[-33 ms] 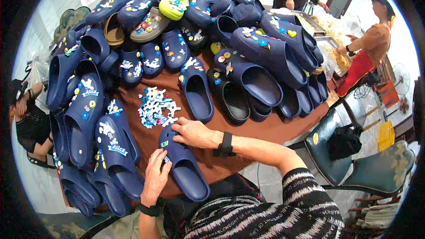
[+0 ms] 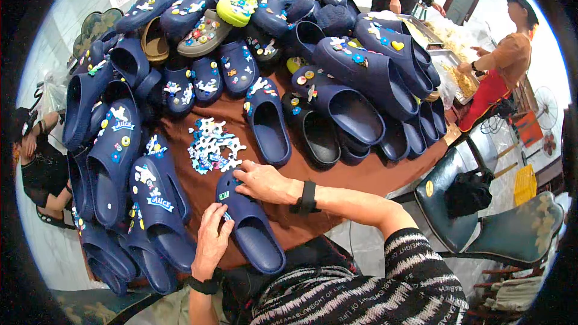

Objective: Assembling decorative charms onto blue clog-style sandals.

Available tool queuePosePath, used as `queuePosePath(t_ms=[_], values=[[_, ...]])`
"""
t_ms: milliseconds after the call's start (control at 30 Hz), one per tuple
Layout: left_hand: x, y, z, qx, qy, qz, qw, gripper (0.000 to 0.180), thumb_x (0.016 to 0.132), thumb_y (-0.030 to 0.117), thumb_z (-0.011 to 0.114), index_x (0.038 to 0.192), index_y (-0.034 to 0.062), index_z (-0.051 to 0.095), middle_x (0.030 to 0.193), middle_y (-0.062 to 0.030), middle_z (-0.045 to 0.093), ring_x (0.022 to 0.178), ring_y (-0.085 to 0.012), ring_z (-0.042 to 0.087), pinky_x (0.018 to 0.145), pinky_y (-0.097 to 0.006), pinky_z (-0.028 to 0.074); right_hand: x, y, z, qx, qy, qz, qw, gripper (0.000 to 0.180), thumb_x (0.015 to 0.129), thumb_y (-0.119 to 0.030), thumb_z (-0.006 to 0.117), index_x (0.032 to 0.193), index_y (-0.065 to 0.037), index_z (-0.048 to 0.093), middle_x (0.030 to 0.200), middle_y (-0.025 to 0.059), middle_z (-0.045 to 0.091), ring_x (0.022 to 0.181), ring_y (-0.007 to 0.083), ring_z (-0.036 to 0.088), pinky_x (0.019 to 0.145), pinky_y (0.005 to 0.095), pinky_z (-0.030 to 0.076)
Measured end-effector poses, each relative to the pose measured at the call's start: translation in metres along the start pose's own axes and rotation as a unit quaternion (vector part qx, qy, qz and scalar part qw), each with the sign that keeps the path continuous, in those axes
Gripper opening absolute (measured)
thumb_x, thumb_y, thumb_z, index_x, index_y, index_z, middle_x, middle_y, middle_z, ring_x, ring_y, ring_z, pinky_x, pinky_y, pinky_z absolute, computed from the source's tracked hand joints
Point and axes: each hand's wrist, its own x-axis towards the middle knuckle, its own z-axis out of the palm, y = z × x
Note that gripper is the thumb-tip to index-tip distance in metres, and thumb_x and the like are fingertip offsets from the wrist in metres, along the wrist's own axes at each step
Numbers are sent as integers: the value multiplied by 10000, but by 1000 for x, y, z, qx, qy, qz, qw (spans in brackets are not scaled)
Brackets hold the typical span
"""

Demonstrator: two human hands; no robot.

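Barely moved: left hand [image 2: 211, 241], right hand [image 2: 266, 182] at navy clog [image 2: 245, 209].

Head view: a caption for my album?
Left hand and right hand at a navy clog, loose charms heaped beyond its toe.

1. Top [image 2: 361, 277]: black, kinda knit-looking, with jagged whitish stripes and small pale lettering between them.
2. Right sleeve [image 2: 415, 259]: same pattern, pretty loose, stops around the elbow.
3. Right hand [image 2: 265, 182]: bare, chunky black wristband [image 2: 307, 197] behind it.
4. Left hand [image 2: 212, 238]: also bare, dark strap [image 2: 205, 285] around that wrist too.
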Motion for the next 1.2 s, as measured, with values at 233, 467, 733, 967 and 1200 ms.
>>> queuePosePath(t_ms=[233, 467, 733, 967, 1200], values=[[4, 7, 5, -34, 25, -83, 996, 370, 915, 250, 686, 1173, -2, 603, 1080, -170, 544, 947, -327, 614, 855, -397, 512, 11, 3, -9, 10, -50, 48, 998, 363, 832, -234, 745, 1091, -35, 588, 1047, 162, 582, 1017, 374, 607, 837, 471, 516], [-2, 0, 20, -24, 41, -100, 994, 386, 857, 323, 748, 920, 5, 538, 911, -153, 521, 809, -329, 566, 736, -424, 461, 22, -1, 1, 77, -86, 38, 993, 327, 807, -191, 741, 1037, -35, 570, 1046, 174, 568, 1014, 379, 564, 857, 476, 462], [-3, -19, 25, -39, 61, -83, 994, 316, 878, 278, 717, 909, 11, 551, 898, -153, 555, 843, -329, 569, 773, -438, 455, 17, 0, 24, 47, 48, -27, 997, 281, 762, -169, 694, 963, -24, 560, 976, 192, 555, 957, 395, 545, 778, 507, 481], [4, -10, 19, -48, 15, -124, 991, 320, 914, 282, 684, 876, -6, 552, 693, -74, 546, 644, -177, 492, 625, -355, 438, 9, 0, 16, -29, 48, -61, 997, 283, 826, -249, 720, 951, -31, 588, 986, 154, 554, 945, 345, 574, 758, 467, 507], [1, -4, 13, -58, -3, -128, 990, 350, 901, 247, 681, 780, -24, 495, 665, -133, 478, 637, -203, 444, 635, -392, 420, 14, -5, 27, -27, 95, -93, 991, 296, 795, -239, 744, 913, -34, 566, 884, 147, 564, 855, 350, 607, 708, 460, 509]])
